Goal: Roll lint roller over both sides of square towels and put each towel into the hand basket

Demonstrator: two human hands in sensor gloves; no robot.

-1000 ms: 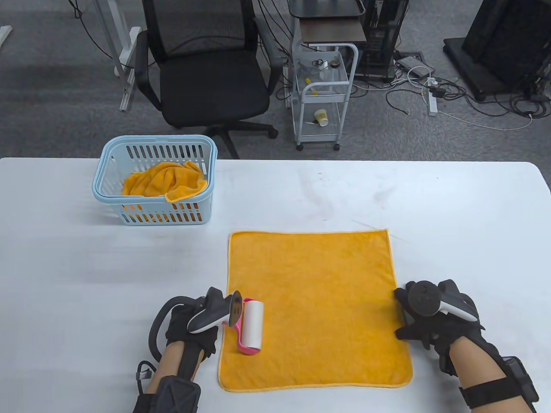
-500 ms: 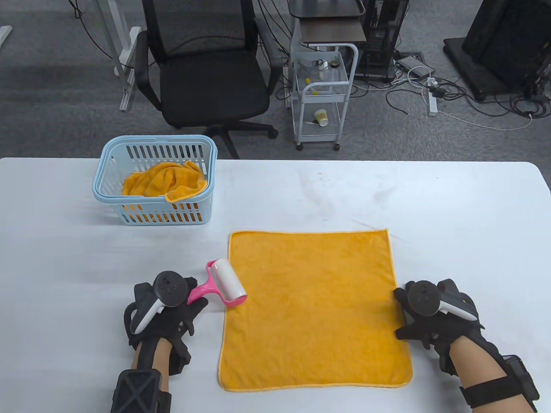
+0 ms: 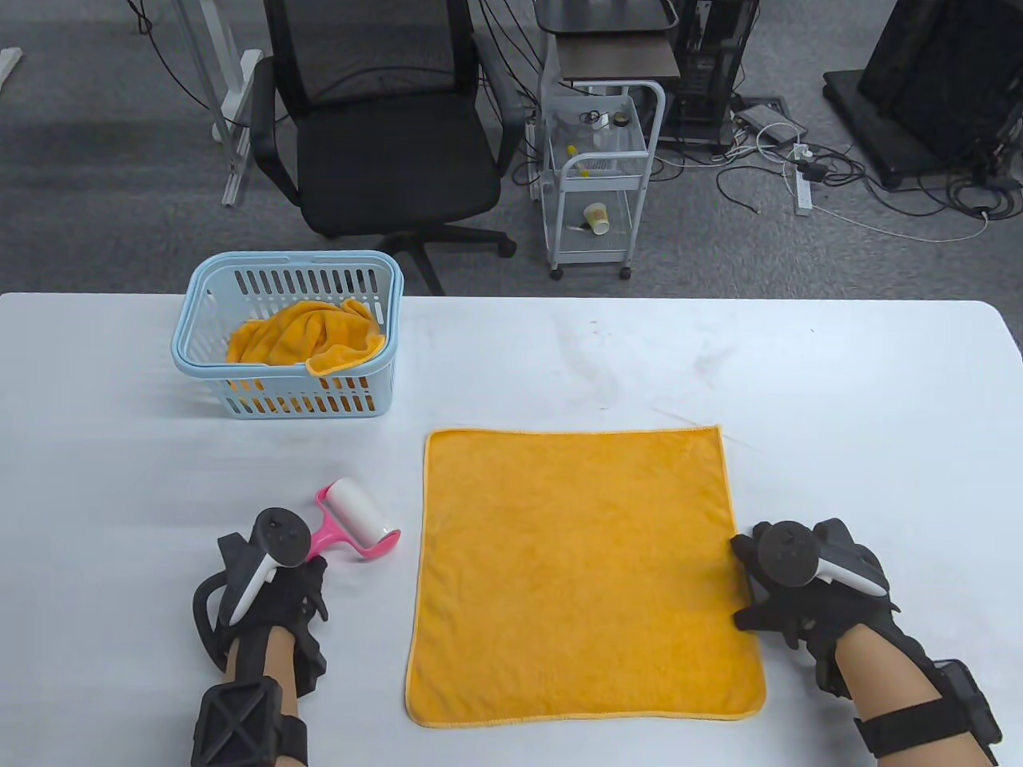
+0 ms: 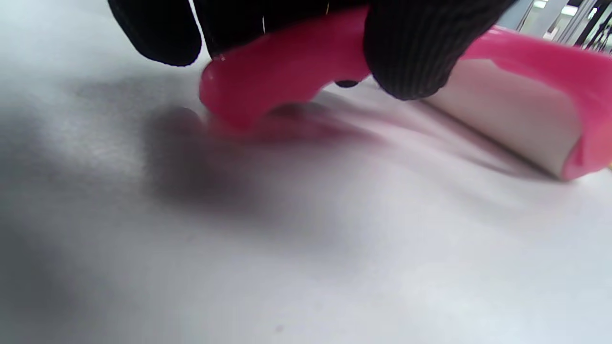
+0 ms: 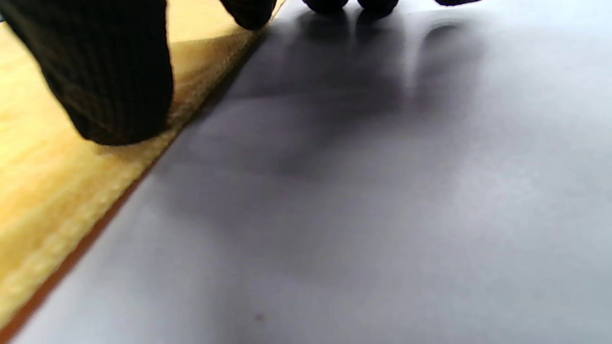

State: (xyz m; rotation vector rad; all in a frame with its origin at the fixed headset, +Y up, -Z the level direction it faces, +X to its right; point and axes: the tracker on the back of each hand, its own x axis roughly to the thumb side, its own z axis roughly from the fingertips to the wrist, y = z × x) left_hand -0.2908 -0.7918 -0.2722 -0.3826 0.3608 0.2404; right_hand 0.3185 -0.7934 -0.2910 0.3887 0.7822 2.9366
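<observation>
On white table (image 3: 719,359): orange square towel (image 3: 583,575) flat, right edge pinned by right hand (image 3: 807,591), fingers extended. Blue hand basket (image 3: 288,339) far left, well apart. Pink lint roller (image 3: 356,523) just left of towel, handle gripped by left hand (image 3: 272,583).

No text, label, brand, number or sign can be read in any of the views
</observation>
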